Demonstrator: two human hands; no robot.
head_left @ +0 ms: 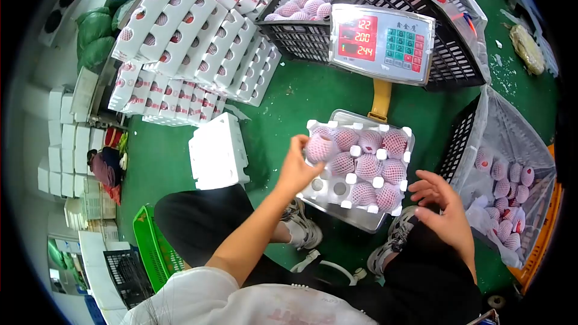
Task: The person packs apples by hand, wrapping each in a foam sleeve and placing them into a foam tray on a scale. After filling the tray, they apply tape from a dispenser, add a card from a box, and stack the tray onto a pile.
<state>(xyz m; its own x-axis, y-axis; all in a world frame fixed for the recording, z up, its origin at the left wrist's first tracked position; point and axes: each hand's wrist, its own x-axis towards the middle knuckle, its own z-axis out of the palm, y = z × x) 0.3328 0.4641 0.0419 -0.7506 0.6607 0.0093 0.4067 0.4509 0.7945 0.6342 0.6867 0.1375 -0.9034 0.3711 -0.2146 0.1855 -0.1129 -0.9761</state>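
My left hand (299,167) grips a round fruit in a pink foam net (321,147), held over the left side of a white foam tray (318,196). Several more netted fruits (368,167) sit in the tray's hollows, and bare hollows show at its near left corner. The tray rests on the metal platform of a scale (368,221). To the right of the tray, my right hand (444,206) is held with its fingers apart and nothing in it. The scale's display (382,42) stands beyond the tray, with lit red digits reading 122, 2.00 and 244.
Stacked white foam boxes (192,42) of fruit rise at the back left. A white foam piece (218,151) lies on the green floor. Black crates (301,42) stand behind the display. A lined crate (460,144) of netted fruit is at right; a green basket (158,247) sits at left.
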